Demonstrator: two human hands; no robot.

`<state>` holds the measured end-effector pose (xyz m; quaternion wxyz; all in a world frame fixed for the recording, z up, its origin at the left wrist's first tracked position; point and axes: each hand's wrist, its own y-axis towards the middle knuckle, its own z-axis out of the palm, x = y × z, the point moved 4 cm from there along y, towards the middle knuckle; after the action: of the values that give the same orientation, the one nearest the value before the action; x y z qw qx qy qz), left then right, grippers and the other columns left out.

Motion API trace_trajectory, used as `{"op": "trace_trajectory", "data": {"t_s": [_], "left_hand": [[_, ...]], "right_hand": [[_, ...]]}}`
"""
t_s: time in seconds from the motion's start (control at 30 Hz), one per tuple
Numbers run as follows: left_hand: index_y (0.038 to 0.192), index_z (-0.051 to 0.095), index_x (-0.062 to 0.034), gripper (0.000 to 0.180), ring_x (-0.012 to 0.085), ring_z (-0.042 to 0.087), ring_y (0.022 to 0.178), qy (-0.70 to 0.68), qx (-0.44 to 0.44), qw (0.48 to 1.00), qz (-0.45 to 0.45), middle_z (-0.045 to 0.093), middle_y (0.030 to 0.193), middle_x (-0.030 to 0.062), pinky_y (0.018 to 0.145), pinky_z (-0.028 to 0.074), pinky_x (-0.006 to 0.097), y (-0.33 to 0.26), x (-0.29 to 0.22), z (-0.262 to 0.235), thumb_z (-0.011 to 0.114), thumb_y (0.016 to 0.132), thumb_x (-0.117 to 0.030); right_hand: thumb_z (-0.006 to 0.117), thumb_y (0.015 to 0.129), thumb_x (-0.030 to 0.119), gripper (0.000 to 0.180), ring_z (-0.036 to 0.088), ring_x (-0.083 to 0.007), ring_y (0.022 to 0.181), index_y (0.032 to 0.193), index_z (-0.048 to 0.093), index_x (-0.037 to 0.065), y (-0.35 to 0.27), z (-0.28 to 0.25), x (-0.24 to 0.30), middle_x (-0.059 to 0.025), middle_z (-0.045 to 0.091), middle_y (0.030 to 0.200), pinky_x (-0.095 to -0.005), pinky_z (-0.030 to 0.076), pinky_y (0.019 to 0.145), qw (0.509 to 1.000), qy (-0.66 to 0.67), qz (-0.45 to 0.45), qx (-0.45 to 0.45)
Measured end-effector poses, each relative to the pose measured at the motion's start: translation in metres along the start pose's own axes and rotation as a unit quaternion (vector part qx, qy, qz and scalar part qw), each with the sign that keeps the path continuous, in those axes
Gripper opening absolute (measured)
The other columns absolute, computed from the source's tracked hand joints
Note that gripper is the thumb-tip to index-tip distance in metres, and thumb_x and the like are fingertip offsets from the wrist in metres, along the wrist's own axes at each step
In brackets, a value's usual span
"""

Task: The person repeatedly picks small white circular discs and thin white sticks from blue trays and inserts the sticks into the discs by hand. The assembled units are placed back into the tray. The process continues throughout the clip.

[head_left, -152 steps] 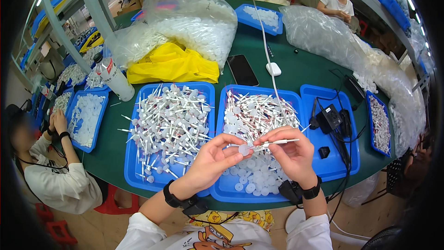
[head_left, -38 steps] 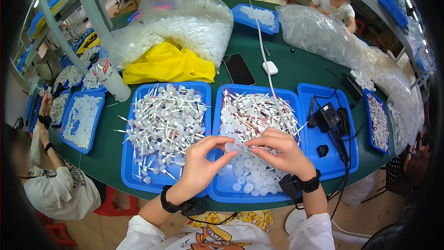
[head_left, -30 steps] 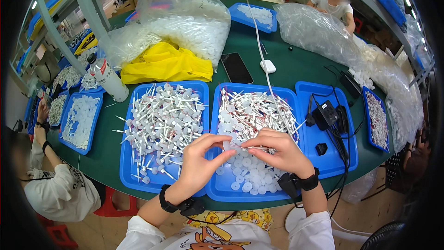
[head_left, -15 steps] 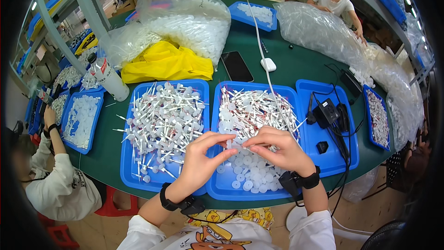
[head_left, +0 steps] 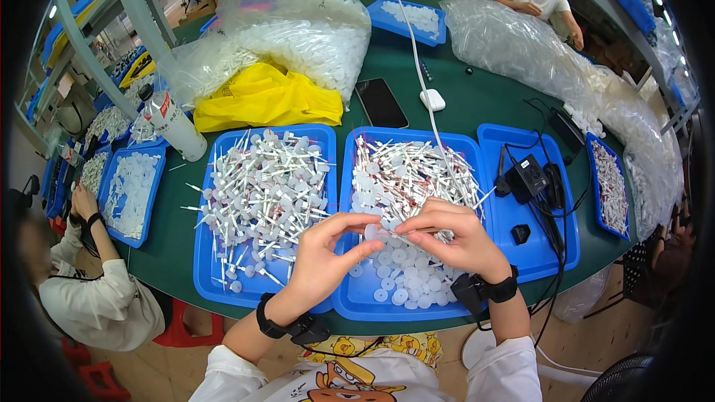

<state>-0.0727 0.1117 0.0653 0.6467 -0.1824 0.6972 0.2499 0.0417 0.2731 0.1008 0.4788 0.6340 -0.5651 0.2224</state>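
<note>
Above the middle blue tray (head_left: 354, 296) my two hands meet, both closed in a pinch. Between the thumb and fingers of my left hand (head_left: 324, 253) is a translucent white plastic disc (head_left: 372, 232). My right hand (head_left: 458, 242) grips a thin white stick-like piece, its end against or in the disc; the exact fit is too small to tell. White sticks (head_left: 417, 167) with reddish parts fill the far half of this tray, and loose discs (head_left: 410, 279) lie in its near half. In the left blue tray (head_left: 201, 268) are many sticks with discs on them (head_left: 268, 193).
A right blue tray (head_left: 532, 264) holds black adapters (head_left: 527, 179) and cables. Beyond the trays are a yellow bag (head_left: 272, 100), a bottle (head_left: 175, 126), a phone (head_left: 381, 104) and a white case (head_left: 432, 100). A white cable (head_left: 417, 52) hangs across. Co-workers sit left and far right.
My fingers have shifted slightly and the disc now shows its face more. The far person's arm has drawn back from the bag; the left person's hand has moved lower.
</note>
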Motion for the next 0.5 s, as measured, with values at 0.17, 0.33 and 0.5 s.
{"op": "trace_trajectory", "data": {"t_s": [0.17,0.33,0.5], "left_hand": [[0.114,0.064,0.0058,0.035,0.0206,0.063,0.108,-0.007,0.002,1.0,0.004,0.066,0.113,0.0139,0.096,0.05,0.033,-0.0002,-0.0023,0.0005,0.074,0.08,0.004],[0.114,0.064,0.006,0.036,0.0207,0.063,0.107,0.005,0.009,1.0,0.006,0.067,0.113,0.0142,0.095,0.051,0.033,-0.001,-0.0025,0.0006,0.074,0.08,0.005],[0.113,0.066,0.0023,0.035,0.0167,0.064,0.102,-0.028,-0.01,0.999,0.015,0.068,0.111,0.0109,0.092,0.05,0.029,-0.0018,0.0012,0.0003,0.077,0.081,-0.005]], "right_hand": [[0.068,0.086,0.002,0.018,0.057,-0.017,0.072,0.103,0.072,0.005,-0.0002,-0.0009,-0.0014,-0.0055,0.062,0.078,-0.0288,0.044,0.065,1.0,-0.013,-0.004,-0.005],[0.068,0.085,0.002,0.018,0.056,-0.0174,0.071,0.103,0.072,0.005,-0.0007,-0.0016,0.0008,-0.005,0.061,0.077,-0.0297,0.044,0.065,1.0,-0.007,-0.009,-0.017],[0.069,0.085,0.001,0.018,0.055,-0.0183,0.07,0.102,0.072,0.005,0.0002,-0.0001,-0.0019,-0.0049,0.061,0.075,-0.0307,0.043,0.066,1.0,-0.01,-0.019,0.012]]}}
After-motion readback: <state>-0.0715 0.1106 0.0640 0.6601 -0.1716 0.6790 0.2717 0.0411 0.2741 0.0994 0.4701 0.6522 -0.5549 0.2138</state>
